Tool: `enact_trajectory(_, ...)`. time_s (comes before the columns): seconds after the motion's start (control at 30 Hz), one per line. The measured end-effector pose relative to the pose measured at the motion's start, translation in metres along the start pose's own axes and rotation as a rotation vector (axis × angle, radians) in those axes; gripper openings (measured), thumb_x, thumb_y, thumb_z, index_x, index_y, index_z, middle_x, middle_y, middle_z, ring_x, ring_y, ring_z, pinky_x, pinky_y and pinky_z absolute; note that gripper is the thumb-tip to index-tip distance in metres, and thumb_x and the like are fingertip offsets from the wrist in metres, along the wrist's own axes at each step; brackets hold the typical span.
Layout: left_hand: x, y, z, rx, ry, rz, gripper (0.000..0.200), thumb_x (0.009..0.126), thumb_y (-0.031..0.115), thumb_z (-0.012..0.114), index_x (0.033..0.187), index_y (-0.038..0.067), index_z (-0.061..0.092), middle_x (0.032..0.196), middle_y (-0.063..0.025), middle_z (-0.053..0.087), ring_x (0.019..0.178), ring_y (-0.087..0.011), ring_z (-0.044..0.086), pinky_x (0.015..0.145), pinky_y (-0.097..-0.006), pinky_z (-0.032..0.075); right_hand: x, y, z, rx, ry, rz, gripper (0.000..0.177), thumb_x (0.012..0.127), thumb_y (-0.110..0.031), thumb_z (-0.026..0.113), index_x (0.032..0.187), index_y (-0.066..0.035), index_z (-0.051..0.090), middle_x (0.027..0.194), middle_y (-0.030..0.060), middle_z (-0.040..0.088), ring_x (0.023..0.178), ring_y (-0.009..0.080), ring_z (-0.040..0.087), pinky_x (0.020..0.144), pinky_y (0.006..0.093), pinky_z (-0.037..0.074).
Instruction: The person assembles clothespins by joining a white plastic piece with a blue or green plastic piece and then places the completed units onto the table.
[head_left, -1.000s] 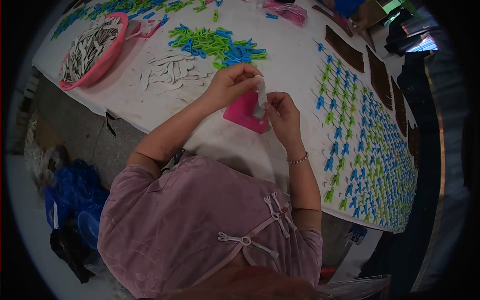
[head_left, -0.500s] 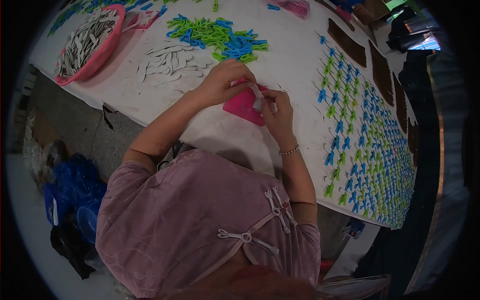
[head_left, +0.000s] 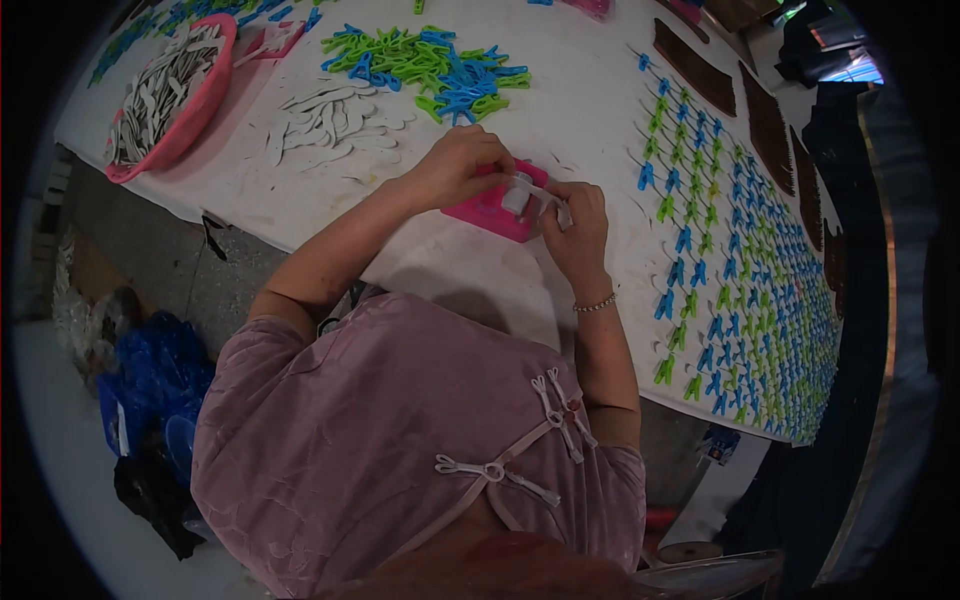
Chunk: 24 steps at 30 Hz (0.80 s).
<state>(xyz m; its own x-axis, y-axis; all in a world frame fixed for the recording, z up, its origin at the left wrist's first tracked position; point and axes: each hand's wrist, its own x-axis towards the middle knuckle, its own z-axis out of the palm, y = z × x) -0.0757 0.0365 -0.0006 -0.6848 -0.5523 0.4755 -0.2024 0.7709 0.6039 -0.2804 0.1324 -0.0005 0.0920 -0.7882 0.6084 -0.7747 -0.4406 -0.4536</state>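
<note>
A thin pale strip stretches between my two hands, over a pink tray on the white-covered table. My left hand is closed, its fingertips pinched at the strip's left end. The fingers of my right hand are curled shut around the other end, and a short bit of it shows by the thumb. A small whitish block sits in the tray right beneath the strip. Loose pale paddle-shaped strips lie spread on the table beyond my left forearm.
Green and blue clothespins are heaped beyond my hands. A pink basin full of pale strips stands at the left. On the right, rows of clothespins grip small pieces. Dark brown toothed pieces lie along the far right edge.
My right hand has shifted slightly right and down, away from my left. More of the pale strip and the whitish block in the tray now shows between them.
</note>
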Motion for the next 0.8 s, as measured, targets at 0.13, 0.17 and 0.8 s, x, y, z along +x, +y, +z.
enact_trajectory(0.13, 0.009, 0.006, 0.006, -0.008, -0.03, -0.025, 0.008, 0.076, 0.012, 0.068, 0.083, 0.01, 0.063, 0.082, -0.0028, 0.06, 0.083, -0.0236, 0.054, 0.079, -0.0359, 0.039, 0.014, -0.005, -0.015, -0.004, 0.036, -0.034, 0.02, 0.07, 0.001, 0.061, 0.09, -0.004, 0.06, 0.085, 0.01, 0.059, 0.081, 0.0274, 0.055, 0.072, 0.0369, 0.045)
enact_trajectory(0.17, 0.012, 0.005, 0.008, 0.006, -0.026, 0.011, 0.009, 0.075, 0.013, 0.068, 0.083, 0.012, 0.064, 0.08, -0.0026, 0.059, 0.082, -0.0237, 0.054, 0.076, -0.0363, 0.04, 0.019, -0.009, -0.018, 0.02, 0.046, -0.018, 0.021, 0.07, 0.002, 0.062, 0.091, -0.004, 0.059, 0.086, 0.0103, 0.059, 0.081, 0.0272, 0.055, 0.072, 0.0359, 0.045)
enact_trajectory(0.8, 0.011, 0.035, -0.017, -0.127, 0.159, -0.04, 0.025, 0.075, 0.008, 0.068, 0.099, 0.008, 0.059, 0.094, -0.0035, 0.058, 0.09, -0.0212, 0.054, 0.083, -0.0336, 0.042, 0.015, -0.007, 0.025, 0.51, -0.095, 0.336, 0.034, 0.076, -0.001, 0.059, 0.109, -0.001, 0.049, 0.097, 0.0087, 0.057, 0.087, 0.0171, 0.056, 0.077, 0.0296, 0.047)
